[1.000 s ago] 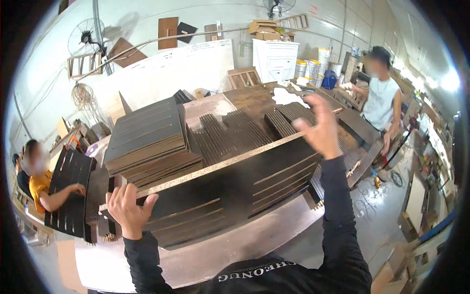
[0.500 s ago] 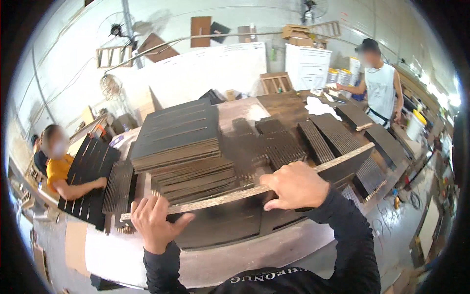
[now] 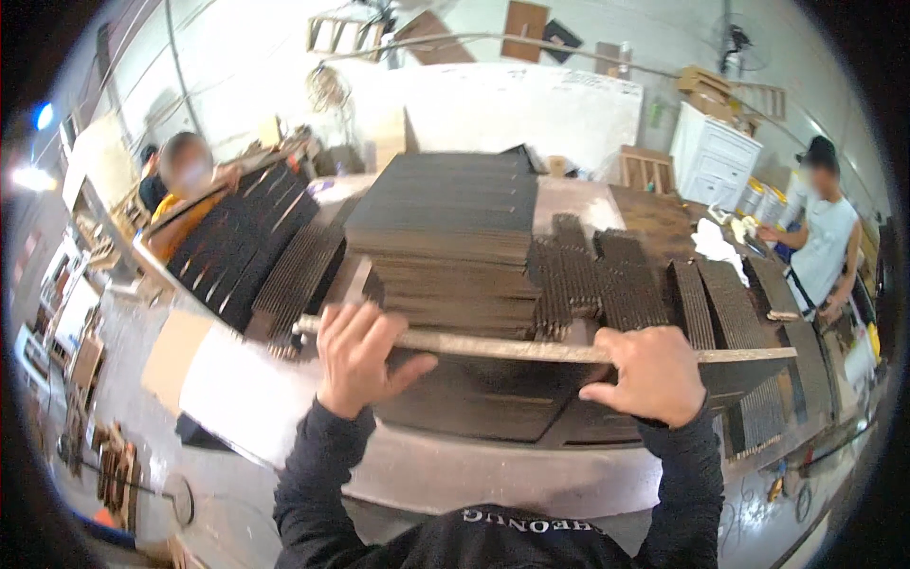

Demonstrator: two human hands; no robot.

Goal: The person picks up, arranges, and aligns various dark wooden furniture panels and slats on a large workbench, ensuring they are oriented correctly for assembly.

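From the head camera, both hands are clamped on a long, pale, flat wooden board (image 3: 550, 349) that runs crosswise in front of the person. The left hand (image 3: 358, 356) wraps over it near its left end, fingers curled across the top and thumb underneath; the right hand (image 3: 654, 373) grips it further right, fingers folded over the near edge. The board lies just on the near side of a tall stack of dark brown flat sheets (image 3: 453, 237), and under the board sits a dark slab (image 3: 493, 398) resting on the grey worktable (image 3: 455, 474).

To the right of the tall stack, rows of dark ribbed panels (image 3: 607, 280) stand on edge, packed close. To the left of the stack, a seated person in an orange top (image 3: 185, 204) handles more dark sheets; well to the right of it, a person in a white sleeveless shirt (image 3: 823, 242) stands at the table's far end.

By the look of it, the board is being pressed or squared against the slab; the next move seems to call for even pressure from both hands so that neither end lifts.

Whether the board touches the stack cannot be told. The board's underside, the right thumb and the table's right edge are hidden or cut off.
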